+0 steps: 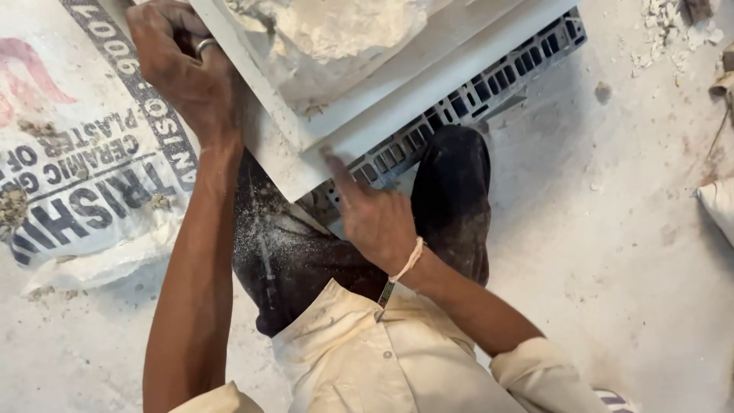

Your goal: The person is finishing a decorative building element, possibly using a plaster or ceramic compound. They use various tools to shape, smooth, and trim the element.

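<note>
A white moulded plaster piece (397,84) with a stepped edge rests tilted over a white plastic grid crate (489,76); a lump of rough plaster (336,38) lies on its upper face. My left hand (187,73), with a ring on one finger, grips the piece's left edge. My right hand (375,214), a string band at the wrist, presses its index fingertip against the piece's lower corner edge, other fingers curled. My knees in dark dusty trousers (306,252) sit beneath the piece.
A printed white plaster sack (76,168) lies on the floor at left. The dusty concrete floor (612,252) spreads to the right, with plaster crumbs (673,30) at the top right and another sack's corner (719,203) at the right edge.
</note>
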